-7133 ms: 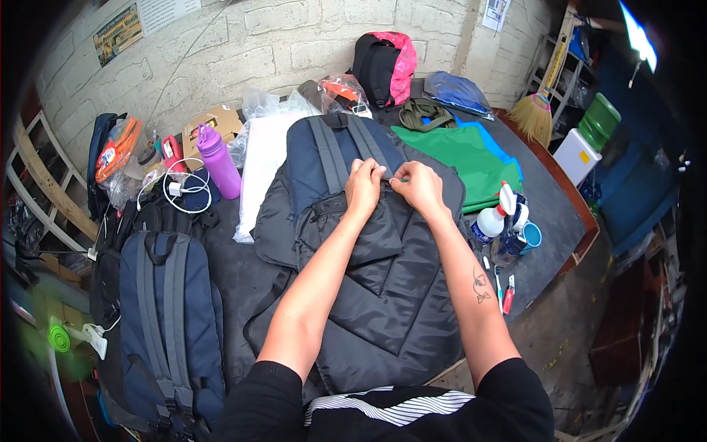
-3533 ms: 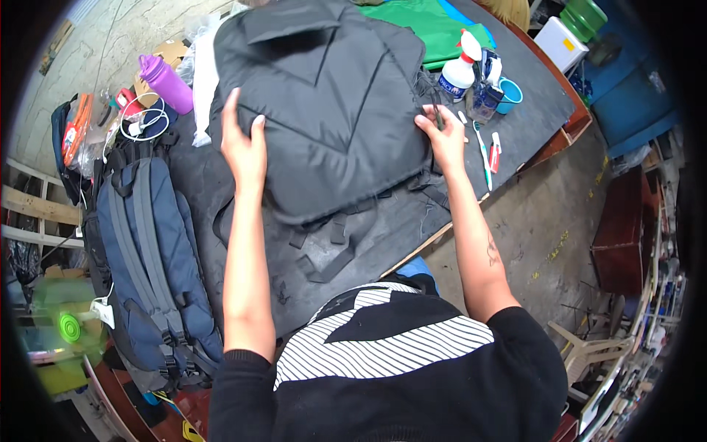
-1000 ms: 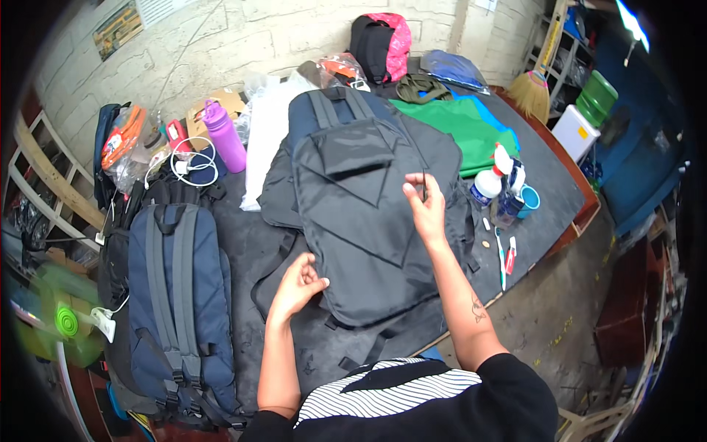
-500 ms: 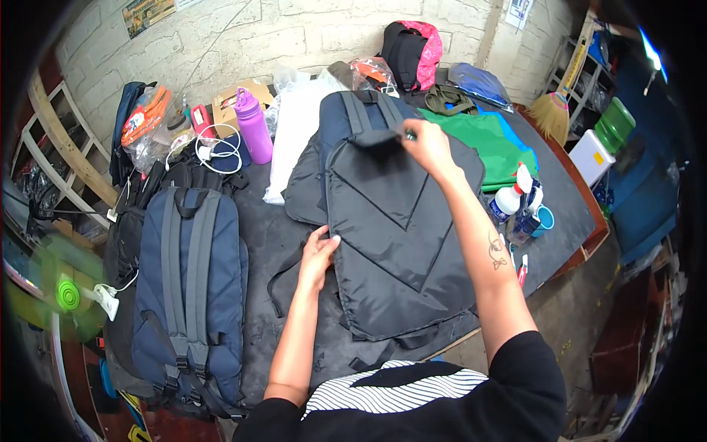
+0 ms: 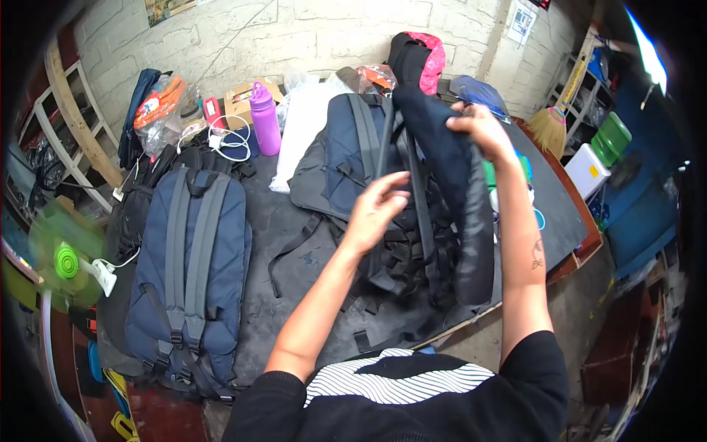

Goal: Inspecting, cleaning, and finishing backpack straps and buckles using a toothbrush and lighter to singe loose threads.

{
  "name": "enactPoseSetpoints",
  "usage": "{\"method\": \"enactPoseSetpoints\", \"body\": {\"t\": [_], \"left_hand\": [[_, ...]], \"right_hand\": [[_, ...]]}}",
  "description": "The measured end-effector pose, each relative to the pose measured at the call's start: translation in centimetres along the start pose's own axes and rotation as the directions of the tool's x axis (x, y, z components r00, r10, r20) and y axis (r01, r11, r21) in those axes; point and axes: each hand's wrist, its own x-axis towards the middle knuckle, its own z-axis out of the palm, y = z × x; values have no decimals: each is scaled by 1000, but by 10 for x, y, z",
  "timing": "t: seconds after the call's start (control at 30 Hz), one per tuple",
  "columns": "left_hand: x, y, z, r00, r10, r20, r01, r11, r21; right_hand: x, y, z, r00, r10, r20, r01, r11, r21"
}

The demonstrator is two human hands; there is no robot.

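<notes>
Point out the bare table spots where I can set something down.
The table is bare between the left navy backpack and the left forearm, beside a loose strap, and between the blue cup and the table's right edge. Crowded: the wall side, around the purple bottle, and under the held backpack.

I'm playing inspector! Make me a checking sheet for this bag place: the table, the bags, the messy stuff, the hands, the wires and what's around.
Surface: dark tabletop, largely covered by bags.
Bags: dark backpack tilted up nearly on edge; navy backpack behind it; strapped blue backpack lying at left.
Clutter: purple bottle upright; cardboard box; pink-and-black bag.
Hands: right hand grips the dark backpack's upper edge; left hand open beside its straps, touching unclear.
Cables: white cable looped beside the bottle; another white cable near the green fan.
Surroundings: pale block wall; broom; water dispenser.
</notes>
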Motion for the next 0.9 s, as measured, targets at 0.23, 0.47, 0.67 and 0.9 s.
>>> {"method": "enactPoseSetpoints", "body": {"t": [0.23, 0.47, 0.67, 0.9], "left_hand": [[-66, -43, -73, 623, -50, -781, 19, 999, -49], [-97, -67, -91, 796, -533, -286, 327, 776, -539], [-91, -16, -68, 919, -187, -347, -33, 840, -541], [-152, 92, -89, 660, 457, -596, -112, 845, 523]], "right_hand": [[-2, -21, -70, 955, -272, 116, 94, 652, 753], [5, 21, -12, 910, -265, 318, -256, 244, 935], [7, 69, 17, 972, -220, -76, 112, 158, 981], [-20, 34, 83, 939, -320, 122, 57, 498, 865]]}}
